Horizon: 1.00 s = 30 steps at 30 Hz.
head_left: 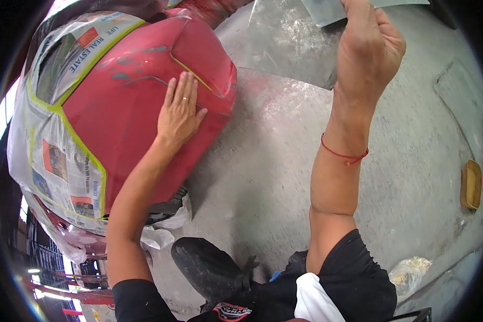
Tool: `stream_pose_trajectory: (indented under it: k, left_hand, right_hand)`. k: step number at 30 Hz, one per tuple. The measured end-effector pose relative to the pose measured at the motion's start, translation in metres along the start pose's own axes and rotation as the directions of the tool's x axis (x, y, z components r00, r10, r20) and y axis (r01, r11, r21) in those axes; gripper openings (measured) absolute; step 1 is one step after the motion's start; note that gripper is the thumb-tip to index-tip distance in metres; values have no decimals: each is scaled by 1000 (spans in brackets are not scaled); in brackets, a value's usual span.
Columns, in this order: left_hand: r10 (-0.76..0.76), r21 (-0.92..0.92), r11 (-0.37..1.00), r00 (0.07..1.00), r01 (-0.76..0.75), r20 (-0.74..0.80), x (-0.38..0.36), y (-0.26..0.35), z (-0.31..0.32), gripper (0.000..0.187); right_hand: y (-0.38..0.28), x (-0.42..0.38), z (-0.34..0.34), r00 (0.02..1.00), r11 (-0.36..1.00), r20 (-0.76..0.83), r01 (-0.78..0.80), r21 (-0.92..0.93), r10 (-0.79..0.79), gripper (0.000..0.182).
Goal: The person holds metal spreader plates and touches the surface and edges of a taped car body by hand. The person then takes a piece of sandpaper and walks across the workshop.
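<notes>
My left hand (pixel 180 110) lies flat on a red car body panel (pixel 139 115), fingers stretched out, a ring on one of them. Just past its fingertips a thin yellow tape line (pixel 196 79) runs along a crease, and grey-green patches (pixel 122 75) mark the red surface. My right hand (pixel 369 51) is raised at the top right with its fingers closed. Behind it show a grey, see-through-looking sheet (pixel 290 45) and a paler sheet (pixel 327 12). I cannot tell what the right fingers hold, as their tips reach the frame's top edge.
Newspaper masking (pixel 64 172) edged with yellow tape covers the car beside the red panel. A wheel (pixel 166 209) wrapped in plastic sits below it. On the grey concrete floor (pixel 268 166) are a yellowish tray (pixel 471 184) and a clear plastic bag (pixel 410 273).
</notes>
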State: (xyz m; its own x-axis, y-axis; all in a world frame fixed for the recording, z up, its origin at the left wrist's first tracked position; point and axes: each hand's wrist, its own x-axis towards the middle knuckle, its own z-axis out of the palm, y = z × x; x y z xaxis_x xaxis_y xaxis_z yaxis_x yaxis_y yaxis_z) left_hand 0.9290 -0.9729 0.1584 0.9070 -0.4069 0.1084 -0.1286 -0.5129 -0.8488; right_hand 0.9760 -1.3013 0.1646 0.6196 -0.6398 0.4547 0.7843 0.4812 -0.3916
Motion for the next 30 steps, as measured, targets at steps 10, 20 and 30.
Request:
stream_pose_trajectory:
  k: [10, 20, 30]
  left_hand:
    - [132, -58, 990, 990, -129, 46, -45, 64, 62, 74]
    - [108, -77, 992, 984, -98, 140, 23, 102, 57, 72]
    - [21, 98, 994, 963, -49, 270, 69, 117, 87, 73]
  right_hand:
    - [3, 11, -12, 999, 1000, -36, 5, 30, -4, 28]
    - [11, 10, -28, 997, 976, 59, -55, 212, 43, 21]
    - [22, 15, -27, 979, 999, -200, -31, 31, 37, 19]
